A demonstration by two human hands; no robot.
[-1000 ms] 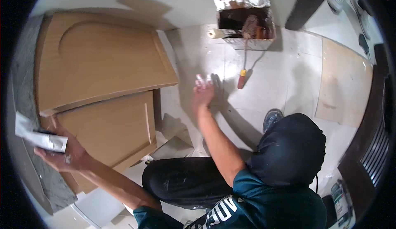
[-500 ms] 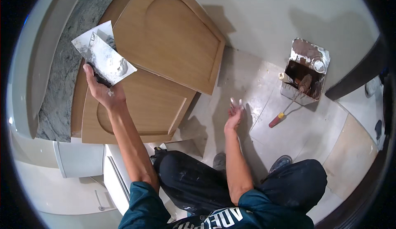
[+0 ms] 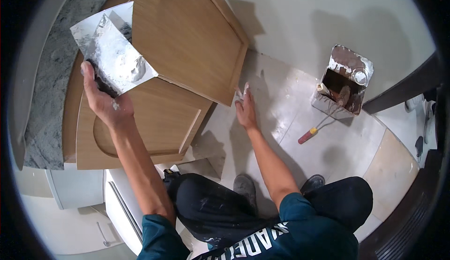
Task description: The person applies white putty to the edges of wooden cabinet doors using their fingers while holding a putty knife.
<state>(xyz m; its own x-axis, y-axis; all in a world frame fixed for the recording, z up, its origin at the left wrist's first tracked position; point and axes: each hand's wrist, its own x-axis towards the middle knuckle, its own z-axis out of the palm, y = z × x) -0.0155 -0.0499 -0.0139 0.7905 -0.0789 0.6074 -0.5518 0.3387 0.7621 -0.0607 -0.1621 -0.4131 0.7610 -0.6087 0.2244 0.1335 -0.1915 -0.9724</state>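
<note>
My left hand (image 3: 108, 107) is closed round the near edge of a flat putty board (image 3: 113, 56), thumb on its left side. White putty is heaped and smeared over the board, and a larger white flat piece (image 3: 87, 29) shows beneath or behind it; how the two join I cannot make out. They are held above the wooden cabinet doors (image 3: 197, 40). My right hand (image 3: 246, 107) is open beside the doors' right corner, with white-smeared fingers stretched out and nothing visible in them. I cannot tell whether its fingertips touch the door.
On the tiled floor at right stands an open, stained metal can (image 3: 333, 104), its lid tipped back. A paint roller (image 3: 323, 125) rests in it, red handle outside. A grey stone counter (image 3: 40, 100) edges the left. My shoes (image 3: 244, 189) are on the floor; a pale wall (image 3: 300, 30) rises beyond.
My right hand has moved up and left toward the cabinet corner. My left hand and the board have shifted slightly up and left in the picture, while the whole view has also moved a little.
</note>
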